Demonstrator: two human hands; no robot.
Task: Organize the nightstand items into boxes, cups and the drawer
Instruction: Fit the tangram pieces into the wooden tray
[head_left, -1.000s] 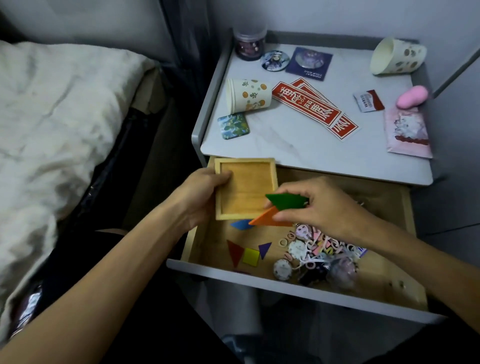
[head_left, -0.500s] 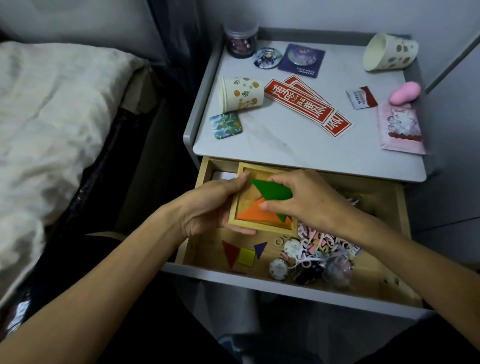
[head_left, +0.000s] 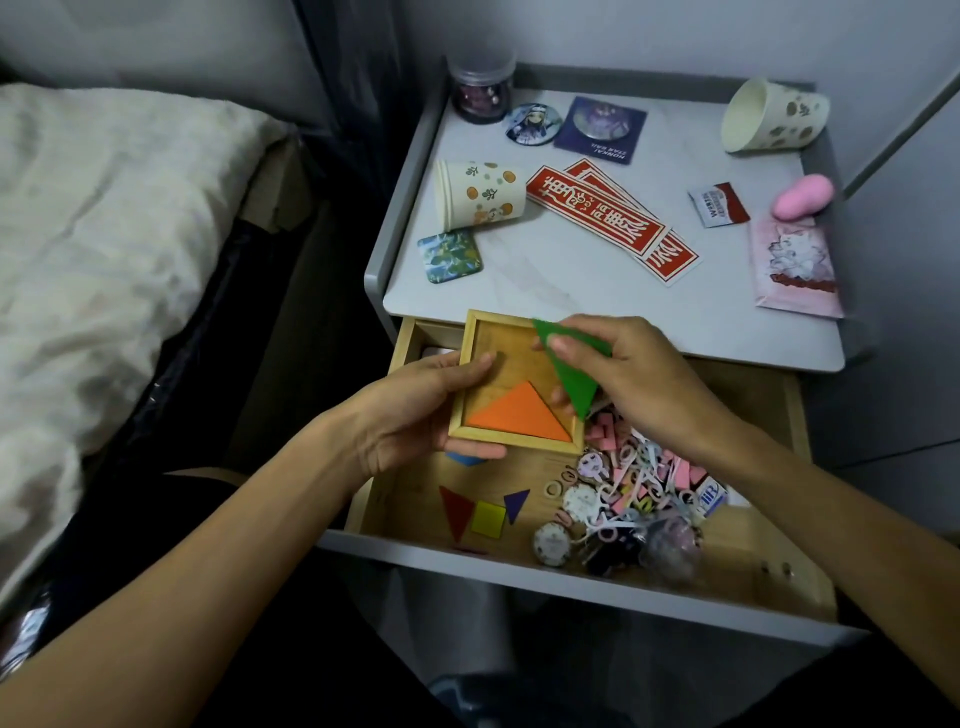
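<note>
Hands are meeting over the open drawer (head_left: 753, 587) of the nightstand (head_left: 571, 306). The left hand (head_left: 415, 410) is gripping the left side of a square wooden box (head_left: 470, 364), its thumb lying over the rim and its fingers curling underneath, so the box is hanging above the drawer's back left part. An orange triangle (head_left: 519, 413) is lying flat inside the box along its near edge. The right hand (head_left: 639, 379) is pinching a green triangle (head_left: 569, 364) between thumb and fingers, and the piece is tilting over the box's right side with 1 point reaching down to the rim. On the drawer floor nearer the front, a red triangle (head_left: 456, 509), a yellow square (head_left: 488, 518) and a purple triangle (head_left: 515, 503) are sitting close together, and a blue piece (head_left: 465, 459) is peeking out from under the box's near left corner. A heap of small charms (head_left: 634, 493) is filling the drawer's middle. On the nightstand top, 2 paper cups are lying on their sides: the orange-printed cup (head_left: 480, 195) near the left edge and the spotted cup (head_left: 769, 117) at the back right corner. Between them, 2 red strips (head_left: 608, 221) are overlapping each other.
</note>
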